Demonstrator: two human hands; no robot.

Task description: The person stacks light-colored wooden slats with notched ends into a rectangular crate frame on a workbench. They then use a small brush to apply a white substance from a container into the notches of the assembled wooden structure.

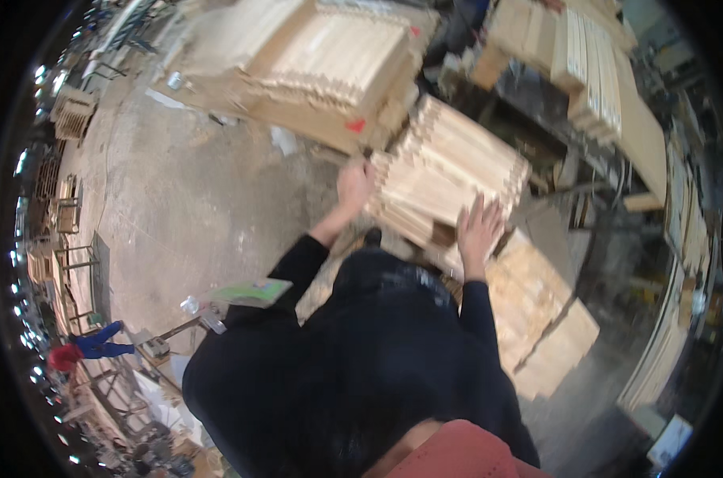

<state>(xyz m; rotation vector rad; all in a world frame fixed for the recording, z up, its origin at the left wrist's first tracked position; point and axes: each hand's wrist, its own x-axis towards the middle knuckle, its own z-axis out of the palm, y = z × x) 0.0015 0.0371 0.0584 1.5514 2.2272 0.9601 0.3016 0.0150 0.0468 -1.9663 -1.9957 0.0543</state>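
So you had both hands on that bundle of pale wood slats (449, 171) sitting right in front of you, tilted at an angle, with a small dark gap on its near edge. Your left hand (355, 186) was wrapped around the bundle's left corner, fingers curled shut on the slat ends, while your right hand (479, 227) lay flat and spread on the near right side, pressing rather than gripping. Stuff was packed in tight around it: a big stack of wooden frames (330, 60) sat just beyond the bundle, almost touching its far corner, with a little red mark on its edge. To your right and lower down there was a chipboard block (537, 311) just beside your right forearm, so not much elbow room there. Farther right, more stacked timber (589, 68) leaned over a cluttered bench, and long boards (664, 350) stood along the edge. On your left the floor was bare grey concrete (186, 199), dusty and scuffed, with a clear bottle (189, 304) and a green sheet (254, 292) near your elbow. Way off in the lower left, another person in blue with a red cap (86, 346) was bent over among wooden racks (70, 111).
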